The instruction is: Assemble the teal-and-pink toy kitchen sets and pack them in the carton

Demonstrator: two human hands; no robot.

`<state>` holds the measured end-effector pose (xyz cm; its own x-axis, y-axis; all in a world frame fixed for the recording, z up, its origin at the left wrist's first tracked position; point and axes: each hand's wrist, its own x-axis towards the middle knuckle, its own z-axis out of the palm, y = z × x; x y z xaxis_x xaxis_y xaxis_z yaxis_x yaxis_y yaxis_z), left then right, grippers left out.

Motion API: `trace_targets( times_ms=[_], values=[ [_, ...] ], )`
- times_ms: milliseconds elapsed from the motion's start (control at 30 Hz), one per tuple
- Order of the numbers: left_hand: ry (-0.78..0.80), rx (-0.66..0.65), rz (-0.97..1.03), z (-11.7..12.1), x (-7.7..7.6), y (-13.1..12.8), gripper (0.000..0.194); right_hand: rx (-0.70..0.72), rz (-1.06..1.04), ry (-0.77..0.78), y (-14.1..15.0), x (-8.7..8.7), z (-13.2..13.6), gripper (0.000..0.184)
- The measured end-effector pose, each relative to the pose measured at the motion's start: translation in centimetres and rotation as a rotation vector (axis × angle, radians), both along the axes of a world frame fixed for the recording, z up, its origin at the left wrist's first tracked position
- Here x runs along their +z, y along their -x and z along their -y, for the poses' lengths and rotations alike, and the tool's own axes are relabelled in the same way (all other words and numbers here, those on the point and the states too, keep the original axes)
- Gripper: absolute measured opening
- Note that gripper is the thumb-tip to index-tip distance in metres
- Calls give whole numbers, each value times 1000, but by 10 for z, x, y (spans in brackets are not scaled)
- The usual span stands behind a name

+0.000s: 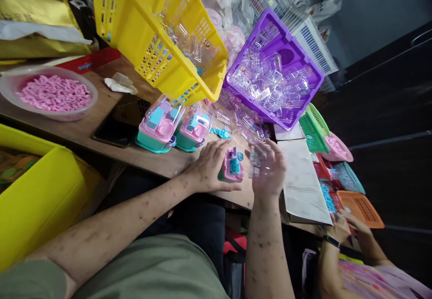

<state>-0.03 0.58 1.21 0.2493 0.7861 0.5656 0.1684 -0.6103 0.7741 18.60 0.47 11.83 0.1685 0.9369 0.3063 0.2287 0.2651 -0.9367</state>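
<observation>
My left hand (212, 166) is closed around a small pink and green toy box (232, 166) with blue and purple pieces on its top. Just to the right, my right hand (272, 170) grips a clear plastic cover (259, 159), slightly blurred and apart from the box. Two similar boxes with clear covers, a left one (158, 128) and a right one (194, 130), stand side by side beyond my left hand. Small blue pieces (221, 133) and loose clear covers (241, 121) lie behind my hands.
A yellow basket (148, 33) and a purple basket (297, 83) hold clear plastic parts. At left are a bowl of pink pieces (56, 94) and a black phone (118, 123). A cardboard box (303, 182) borders the right, where a co-worker's hands (340, 227) are near an orange basket (361, 206).
</observation>
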Motion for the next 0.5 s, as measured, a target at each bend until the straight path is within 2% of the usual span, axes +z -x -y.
trace_targets(
  times_ms=[67, 100, 133, 200, 300, 433, 500],
  values=[
    [-106, -4, 41, 8, 7, 7, 61, -46, -221, 28, -5, -5, 3, 45],
    [-140, -17, 37, 11, 9, 10, 37, -58, -295, 55, -7, -8, 6, 47],
    [-159, -31, 25, 12, 12, 12, 24, -68, -343, 83, -9, -12, 10, 49],
    [-159, -58, 1, 11, 15, 14, 19, -74, -372, 115, -10, -23, 16, 51],
    [-91, -94, -18, 0, 19, 16, 17, -66, -355, 84, -9, -36, 21, 49],
    [-30, -208, -19, -14, 22, 21, 6, -51, -409, 80, -10, -42, 19, 48],
    [-5, -210, 40, -14, 21, 20, 6, -16, -422, 69, -9, -43, 17, 46]
  ],
)
